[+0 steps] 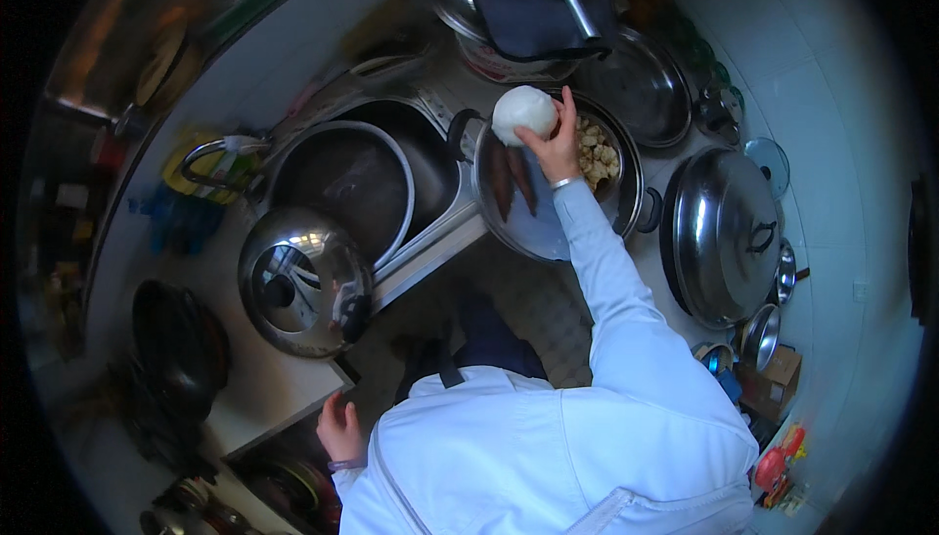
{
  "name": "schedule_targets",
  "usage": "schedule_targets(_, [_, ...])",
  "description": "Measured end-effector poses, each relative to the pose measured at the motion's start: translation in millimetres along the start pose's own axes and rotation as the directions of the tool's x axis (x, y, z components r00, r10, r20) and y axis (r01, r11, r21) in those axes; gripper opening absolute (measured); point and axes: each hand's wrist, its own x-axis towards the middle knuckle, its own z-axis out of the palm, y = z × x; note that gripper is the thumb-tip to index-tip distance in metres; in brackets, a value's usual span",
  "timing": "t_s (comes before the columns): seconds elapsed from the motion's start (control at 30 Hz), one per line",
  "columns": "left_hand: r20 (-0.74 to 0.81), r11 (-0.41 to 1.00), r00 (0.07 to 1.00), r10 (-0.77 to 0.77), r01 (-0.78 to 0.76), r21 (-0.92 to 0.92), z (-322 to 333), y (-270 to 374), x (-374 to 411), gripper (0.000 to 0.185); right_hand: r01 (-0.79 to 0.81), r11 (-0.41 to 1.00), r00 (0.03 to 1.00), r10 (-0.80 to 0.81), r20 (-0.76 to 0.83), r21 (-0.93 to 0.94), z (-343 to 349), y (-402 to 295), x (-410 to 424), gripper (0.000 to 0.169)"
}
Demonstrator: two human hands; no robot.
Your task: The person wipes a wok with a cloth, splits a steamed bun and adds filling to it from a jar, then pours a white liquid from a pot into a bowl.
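My right hand (555, 140) grips a round white object (525, 115), perhaps a bun or a peeled vegetable, above a wide metal pan (513, 230) with dark handles. In that pan lie long reddish-brown items (512, 183), and a metal bowl at its right side holds pale chopped pieces (598, 152). My left hand (342, 429) hangs low beside my body near the counter edge, fingers slightly bent and holding nothing. Part of the pan is hidden by my right forearm.
Left of the pan, a large pot (345, 190) sits at the sink. A domed steel lid with a glass centre (304, 282) rests on the counter's near edge. On the right are a big lidded pan (722, 238) and a round metal tray (634, 87). A faucet (209, 161) stands far left.
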Motion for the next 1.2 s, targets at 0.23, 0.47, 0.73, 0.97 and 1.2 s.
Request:
schedule_targets(0.23, [0.347, 0.574, 0.928, 0.133, 0.213, -0.790, -2, 92, 51, 0.044, -0.021, 0.828, 0.908, -0.218, 0.357, 0.560, 69, -134, -79, 0.109])
schedule_targets(0.47, [0.344, -0.339, 0.887, 0.309, 0.441, -0.831, -7, 153, 71, 0.075, -0.407, 0.613, 0.724, -0.236, 0.648, 0.677, 147, -189, -168, 0.111])
schedule_targets(0.73, [0.153, -0.449, 0.971, 0.187, 0.222, -0.865, -28, 90, 58, 0.065, -0.032, 0.921, 0.367, -0.351, 0.861, 0.389, 175, -189, -190, 0.116])
schedule_targets(0.97, [0.054, -0.574, 0.997, -0.052, 0.014, -0.819, -50, 9, 11, 0.053, -0.027, 0.998, 0.449, -0.040, 0.892, 0.058, 246, -133, -203, 0.089])
schedule_targets(1.2, [0.058, -0.487, 0.949, -0.311, -0.107, -0.867, -40, -49, -32, 0.060, 0.393, 0.919, 0.482, -0.178, 0.858, -0.030, 335, -122, -220, 0.082])
